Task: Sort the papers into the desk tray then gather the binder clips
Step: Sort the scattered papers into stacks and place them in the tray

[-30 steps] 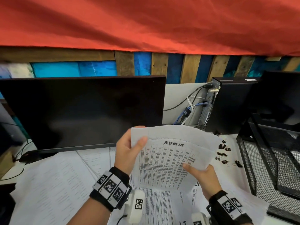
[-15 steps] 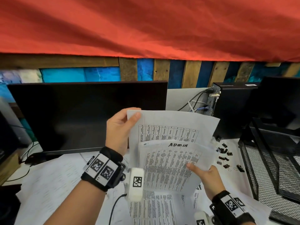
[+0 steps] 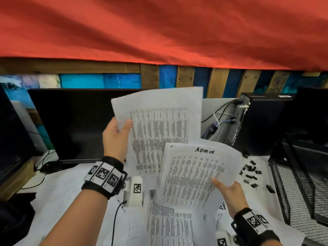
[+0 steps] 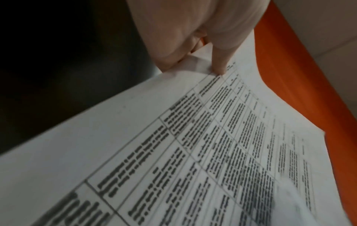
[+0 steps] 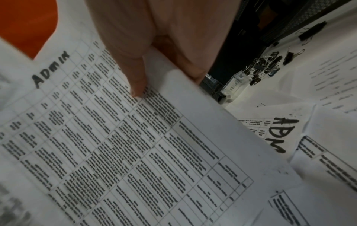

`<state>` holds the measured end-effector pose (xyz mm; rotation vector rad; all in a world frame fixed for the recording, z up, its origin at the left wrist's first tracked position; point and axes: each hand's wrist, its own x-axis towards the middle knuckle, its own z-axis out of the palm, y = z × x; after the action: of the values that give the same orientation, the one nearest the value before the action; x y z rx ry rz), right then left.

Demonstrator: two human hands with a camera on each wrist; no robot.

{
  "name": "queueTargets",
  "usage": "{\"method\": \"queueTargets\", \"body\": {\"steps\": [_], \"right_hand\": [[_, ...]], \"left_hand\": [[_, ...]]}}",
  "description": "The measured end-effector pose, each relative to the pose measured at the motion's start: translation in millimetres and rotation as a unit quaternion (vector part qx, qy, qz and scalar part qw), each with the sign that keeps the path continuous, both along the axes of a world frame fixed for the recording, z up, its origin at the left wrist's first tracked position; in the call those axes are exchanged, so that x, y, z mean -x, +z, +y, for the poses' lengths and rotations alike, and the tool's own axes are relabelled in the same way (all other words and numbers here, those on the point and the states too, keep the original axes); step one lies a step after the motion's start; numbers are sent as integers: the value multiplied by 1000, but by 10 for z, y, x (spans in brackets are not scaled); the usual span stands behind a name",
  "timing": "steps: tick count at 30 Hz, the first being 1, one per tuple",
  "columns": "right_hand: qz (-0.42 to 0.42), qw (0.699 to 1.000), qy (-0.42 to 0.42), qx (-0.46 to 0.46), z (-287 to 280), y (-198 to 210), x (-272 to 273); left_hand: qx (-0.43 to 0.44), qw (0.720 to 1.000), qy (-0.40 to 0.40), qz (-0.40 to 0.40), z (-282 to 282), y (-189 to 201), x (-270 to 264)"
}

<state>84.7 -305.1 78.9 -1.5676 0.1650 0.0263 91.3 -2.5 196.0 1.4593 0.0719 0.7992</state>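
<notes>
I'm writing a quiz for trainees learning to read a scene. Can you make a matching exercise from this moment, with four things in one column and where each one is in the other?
Things:
1. sheet marked ADMIN
2. sheet with no handwritten heading
3. binder clips
4. wire mesh desk tray

Places:
A. scattered on the desk just left of the tray
B. pinched in the left hand, raised before the monitor
C. at the right edge of the desk
D. held in the right hand, lower and nearer

Pairs: 1-D, 2-B, 3-A, 4-C
</notes>
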Motion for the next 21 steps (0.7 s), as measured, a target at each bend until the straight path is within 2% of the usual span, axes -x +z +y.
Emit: {"method": "queueTargets", "body": {"steps": [4,10,14,16,18,21], "right_hand": [[-15,999,-30,3,-66,59,-3],[-25,998,-51,-7,-126,92,-53],[-46,997,-57,0,-180,204,-85],[-53,997,-58,2,-193,259,-91],[-69,996,-49,2,-187,312,-70],[-90,995,-36,8,-145,342,-57]], "left_hand": [[-21,994,97,37,395,-207,-34],[-64,975,142,155,712,-776,155],[-108,923,172,326,980,-1346,343],[-91,897,166,400,1001,-1621,479],[-71,877,168,445,974,-1795,593],[-52,863,172,472,955,-1861,581]]}}
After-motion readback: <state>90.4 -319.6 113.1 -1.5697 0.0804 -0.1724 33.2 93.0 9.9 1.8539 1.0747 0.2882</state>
